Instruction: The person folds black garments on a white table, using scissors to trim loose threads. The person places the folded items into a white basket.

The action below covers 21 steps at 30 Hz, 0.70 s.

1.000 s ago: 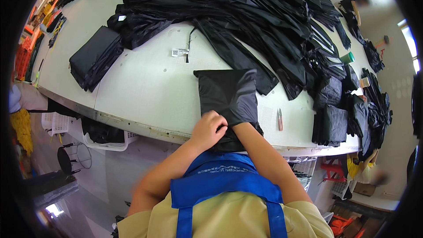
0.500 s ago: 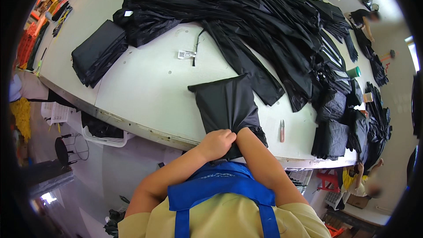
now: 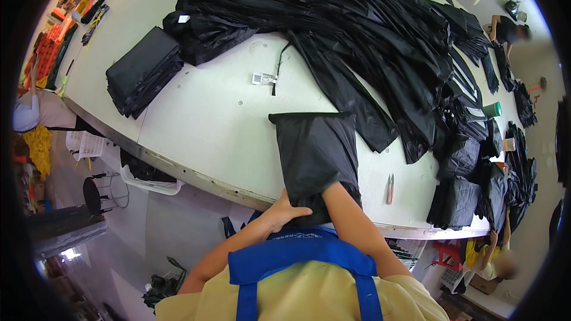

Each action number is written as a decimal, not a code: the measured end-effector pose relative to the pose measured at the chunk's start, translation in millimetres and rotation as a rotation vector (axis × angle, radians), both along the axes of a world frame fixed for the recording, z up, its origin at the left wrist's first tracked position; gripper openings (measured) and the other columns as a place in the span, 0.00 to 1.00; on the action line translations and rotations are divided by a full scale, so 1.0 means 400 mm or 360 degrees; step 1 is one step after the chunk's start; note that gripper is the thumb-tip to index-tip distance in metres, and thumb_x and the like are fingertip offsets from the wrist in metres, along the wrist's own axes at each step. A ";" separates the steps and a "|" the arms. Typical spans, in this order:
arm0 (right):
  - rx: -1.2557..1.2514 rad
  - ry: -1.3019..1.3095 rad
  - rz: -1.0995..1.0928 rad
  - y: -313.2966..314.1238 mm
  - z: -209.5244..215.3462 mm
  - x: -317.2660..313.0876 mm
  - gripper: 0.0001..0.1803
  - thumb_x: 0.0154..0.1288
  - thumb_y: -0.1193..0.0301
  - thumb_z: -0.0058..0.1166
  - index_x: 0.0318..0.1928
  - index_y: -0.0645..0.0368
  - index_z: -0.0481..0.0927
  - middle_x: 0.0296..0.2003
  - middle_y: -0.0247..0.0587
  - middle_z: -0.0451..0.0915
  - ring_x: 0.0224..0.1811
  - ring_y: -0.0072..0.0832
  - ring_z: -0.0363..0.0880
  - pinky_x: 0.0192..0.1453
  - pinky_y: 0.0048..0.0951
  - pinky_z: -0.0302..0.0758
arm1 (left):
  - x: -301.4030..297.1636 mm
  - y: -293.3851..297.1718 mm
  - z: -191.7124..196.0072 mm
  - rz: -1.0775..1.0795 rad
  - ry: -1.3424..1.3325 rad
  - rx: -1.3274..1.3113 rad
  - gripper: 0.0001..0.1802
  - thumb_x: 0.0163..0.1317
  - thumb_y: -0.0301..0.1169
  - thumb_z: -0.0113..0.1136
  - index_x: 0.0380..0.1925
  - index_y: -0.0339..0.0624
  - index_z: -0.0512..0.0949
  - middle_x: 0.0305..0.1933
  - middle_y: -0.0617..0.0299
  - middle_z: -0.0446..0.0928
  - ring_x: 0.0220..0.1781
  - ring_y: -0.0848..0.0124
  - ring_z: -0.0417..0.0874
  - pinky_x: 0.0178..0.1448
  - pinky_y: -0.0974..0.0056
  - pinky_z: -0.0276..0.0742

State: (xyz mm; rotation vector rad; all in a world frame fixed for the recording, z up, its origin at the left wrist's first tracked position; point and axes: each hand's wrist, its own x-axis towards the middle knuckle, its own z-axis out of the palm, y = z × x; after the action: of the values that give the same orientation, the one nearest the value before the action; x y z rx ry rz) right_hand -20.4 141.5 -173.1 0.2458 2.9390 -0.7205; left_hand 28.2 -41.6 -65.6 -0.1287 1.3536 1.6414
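A square black fabric pouch (image 3: pixel 315 148) lies at the table's near edge, straight in front of me, its two far corners squared out. My left hand (image 3: pixel 288 213) grips its near left edge, thumb on top and the other fingers hidden beneath the cloth. My right hand (image 3: pixel 333 192) reaches in under the pouch's top layer at the near end; its fingers are covered by the fabric. To the right of the pouch lies a pair of small thread snips (image 3: pixel 390 190) with reddish handles.
A big heap of black garments (image 3: pixel 333 30) covers the table's far side. One folded black stack (image 3: pixel 146 71) sits at left, more folded bundles (image 3: pixel 455 202) at right. A white tag (image 3: pixel 262 78) with a black strap lies mid-table. Other people (image 3: pixel 505 32) work around the table.
The pouch's top has gone from gathered and creased to smoother and squarer. My hands, together before, are now apart; the right has gone under the fabric and the left thumb has spread.
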 end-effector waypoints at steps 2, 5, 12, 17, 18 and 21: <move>-0.0057 -0.0101 0.0032 0.026 -0.025 -0.028 0.35 0.68 0.49 0.43 0.69 0.57 0.62 0.70 0.48 0.59 0.73 0.40 0.53 0.76 0.36 0.46 | -0.022 0.009 0.003 0.0022 0.0128 -0.0077 0.49 0.46 0.21 0.68 0.68 0.36 0.54 0.63 0.52 0.66 0.65 0.63 0.66 0.68 0.61 0.61; -0.0366 -0.0269 0.0161 0.028 -0.016 -0.017 0.34 0.70 0.51 0.42 0.69 0.58 0.62 0.71 0.50 0.57 0.74 0.42 0.51 0.77 0.37 0.45 | -0.052 -0.011 -0.049 0.0074 0.0217 -0.0039 0.46 0.44 0.17 0.64 0.67 0.35 0.57 0.63 0.51 0.68 0.65 0.61 0.68 0.70 0.64 0.59; -0.0920 -0.0302 -0.0657 0.141 0.463 0.216 0.17 0.61 0.66 0.62 0.46 0.64 0.79 0.40 0.46 0.82 0.48 0.35 0.82 0.50 0.37 0.76 | -0.014 -0.085 -0.062 -0.0072 0.0256 -0.0051 0.46 0.47 0.16 0.60 0.69 0.36 0.54 0.66 0.52 0.67 0.67 0.64 0.66 0.69 0.64 0.59; -0.0871 -0.0549 -0.0835 0.136 0.251 0.331 0.44 0.46 0.51 0.72 0.53 0.75 0.71 0.45 0.62 0.78 0.50 0.45 0.78 0.54 0.36 0.73 | 0.012 -0.127 -0.044 -0.0383 0.0569 -0.0508 0.41 0.53 0.27 0.61 0.68 0.36 0.57 0.66 0.44 0.67 0.68 0.58 0.67 0.70 0.63 0.59; -0.0906 -0.0420 -0.0840 0.128 0.248 0.354 0.39 0.47 0.52 0.72 0.47 0.73 0.73 0.40 0.58 0.79 0.44 0.42 0.78 0.49 0.36 0.74 | 0.021 -0.140 -0.042 -0.0470 0.0561 -0.0668 0.39 0.56 0.29 0.61 0.68 0.36 0.57 0.65 0.44 0.67 0.68 0.58 0.67 0.69 0.63 0.60; -0.0688 -0.0211 -0.0890 0.104 0.288 0.322 0.27 0.49 0.58 0.71 0.32 0.68 0.72 0.24 0.50 0.74 0.27 0.33 0.69 0.33 0.37 0.70 | -0.004 -0.154 -0.035 -0.0278 0.0462 -0.0459 0.38 0.62 0.38 0.61 0.68 0.36 0.57 0.66 0.46 0.67 0.67 0.57 0.68 0.67 0.61 0.64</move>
State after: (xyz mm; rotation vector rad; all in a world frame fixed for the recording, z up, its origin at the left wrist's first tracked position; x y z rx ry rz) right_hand 108.3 183.3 -57.8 1.0398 2.5032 -1.3150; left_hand 26.7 -103.3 -79.6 0.0600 1.7680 1.3484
